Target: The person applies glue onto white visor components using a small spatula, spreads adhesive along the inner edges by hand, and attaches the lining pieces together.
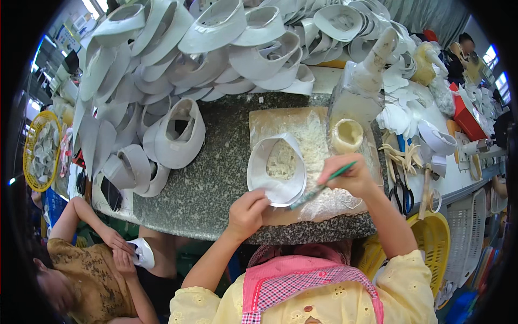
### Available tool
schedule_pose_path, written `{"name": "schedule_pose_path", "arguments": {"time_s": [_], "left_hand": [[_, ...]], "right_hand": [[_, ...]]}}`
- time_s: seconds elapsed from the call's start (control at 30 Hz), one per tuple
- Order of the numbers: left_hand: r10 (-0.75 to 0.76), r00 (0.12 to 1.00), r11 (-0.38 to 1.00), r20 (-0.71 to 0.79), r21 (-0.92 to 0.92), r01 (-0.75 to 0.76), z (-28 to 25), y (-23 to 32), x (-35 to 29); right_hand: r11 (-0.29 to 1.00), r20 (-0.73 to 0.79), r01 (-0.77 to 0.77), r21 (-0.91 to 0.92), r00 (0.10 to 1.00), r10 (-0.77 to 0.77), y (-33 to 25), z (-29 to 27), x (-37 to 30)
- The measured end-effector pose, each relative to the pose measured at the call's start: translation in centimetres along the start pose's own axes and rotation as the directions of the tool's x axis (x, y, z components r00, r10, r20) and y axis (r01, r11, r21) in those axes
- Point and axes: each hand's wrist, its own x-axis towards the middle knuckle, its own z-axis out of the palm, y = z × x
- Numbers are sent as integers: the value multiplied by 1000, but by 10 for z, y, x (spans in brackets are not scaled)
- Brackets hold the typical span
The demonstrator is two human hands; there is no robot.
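A white ring-shaped sun visor (284, 190) lies on a board (319, 121) crusted with dried, pale glue. The fingers of my left hand (249, 214) pinch the visor's near left edge. My right hand (349, 176) is closed around a slim green-handled brush (335, 173), which slants down to the left. Its bristle end is beside the visor's near right rim; whether it touches is hard to tell. Just beyond my right hand stands a whitish, glue-coated container (347, 136) with a round open mouth.
Piles of white visors (181, 132) cover the table's far side and left. Scissors (400, 190) hang at the table's right edge, near a yellow basket (440, 237). On the left, another person (94, 264) sits holding a white piece. A red box (468, 116) stands farther right.
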Motion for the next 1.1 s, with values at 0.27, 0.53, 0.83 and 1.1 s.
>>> {"name": "schedule_pose_path", "arguments": {"time_s": [0.27,0.53,0.83,1.1], "left_hand": [[-762,630,497,-153,-762,415,-49,-27,80],[-615,774,486,-148,-845,224,-96,7,168],[-497,770,503,-400,-856,-120,-139,-14,288],[-788,474,376,-393,-917,-136,-81,-119,268]], "right_hand": [[734,-382,-6,679,851,360,61,41,-77],[671,-320,-11,741,873,368,49,36,-80],[702,-549,145,698,737,393,43,31,-76],[698,-451,-16,716,752,481,34,29,-75]]}}
